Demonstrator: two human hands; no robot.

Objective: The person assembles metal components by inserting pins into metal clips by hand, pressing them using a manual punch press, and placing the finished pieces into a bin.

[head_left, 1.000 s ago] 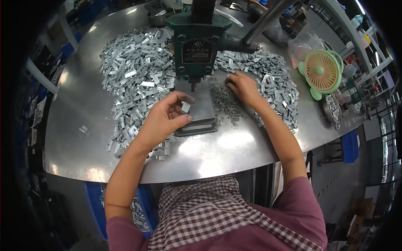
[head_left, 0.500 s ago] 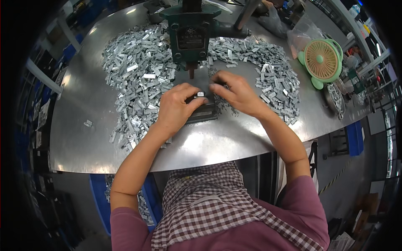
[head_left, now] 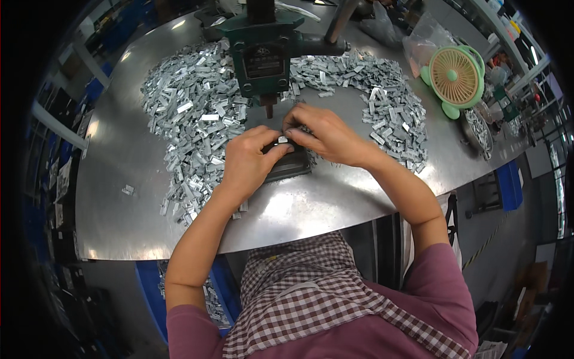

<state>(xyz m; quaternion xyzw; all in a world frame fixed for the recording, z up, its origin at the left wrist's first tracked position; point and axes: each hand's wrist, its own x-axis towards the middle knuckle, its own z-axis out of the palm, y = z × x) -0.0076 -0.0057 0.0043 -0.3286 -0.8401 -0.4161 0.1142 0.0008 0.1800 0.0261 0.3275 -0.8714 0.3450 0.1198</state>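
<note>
My left hand (head_left: 251, 158) pinches a small silver metal block (head_left: 283, 140) between thumb and fingers, over the dark base (head_left: 288, 166) of a green bench press (head_left: 261, 60). Close beside the block, my right hand (head_left: 321, 134) has its thumb and fingertips pressed together. Whatever lies between those right fingertips is too small to make out. Above and just beyond both hands, the press's narrow ram (head_left: 269, 110) points down, apart from the block.
Heaps of small metal blocks (head_left: 191, 107) spread left of and behind the press, with another heap (head_left: 391, 113) on the right. A green fan (head_left: 452, 81) and a bowl of parts (head_left: 478, 131) stand at the right. Below the steel table's edge (head_left: 149, 259) sits a blue bin (head_left: 149, 299).
My right hand has come left and closer to the block, its fingertips now near it. My left hand keeps its pinch on the block. The whole view has shifted slightly.
</note>
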